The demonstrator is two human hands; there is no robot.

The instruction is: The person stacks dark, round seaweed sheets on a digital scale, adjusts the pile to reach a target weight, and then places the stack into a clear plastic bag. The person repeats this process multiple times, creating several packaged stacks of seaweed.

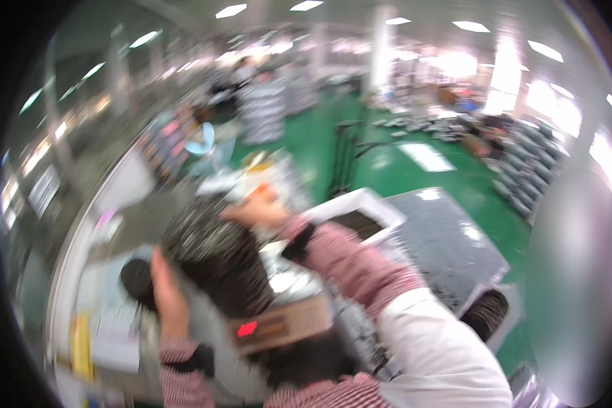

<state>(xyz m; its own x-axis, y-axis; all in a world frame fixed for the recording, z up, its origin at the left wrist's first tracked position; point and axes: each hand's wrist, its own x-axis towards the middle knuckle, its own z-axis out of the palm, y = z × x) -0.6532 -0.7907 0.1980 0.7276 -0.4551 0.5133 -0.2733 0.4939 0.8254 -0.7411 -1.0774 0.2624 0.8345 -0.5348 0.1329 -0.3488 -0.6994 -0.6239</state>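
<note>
A large, dark bundle [217, 255] with a ridged, shiny surface stands tilted in front of me, behind a box-like scale [282, 325] with a red lit display. Motion blur hides what the bundle is made of. My left hand [168, 292] is upright at its left, fingers stretched out. Beside that hand is a dark, rounded piece [138, 282]; whether the hand touches it, I cannot tell. My right hand [262, 207] reaches across to the bundle's upper right edge, its fingertips against it, the rest smeared.
A white box [370, 204] with dark contents stands beyond my right forearm, next to a grey tabletop [445, 238]. Near its corner lies another dark stack [486, 314]. A yellow object [81, 347] is at left. Farther off, a black trolley [343, 160] stands on the green floor.
</note>
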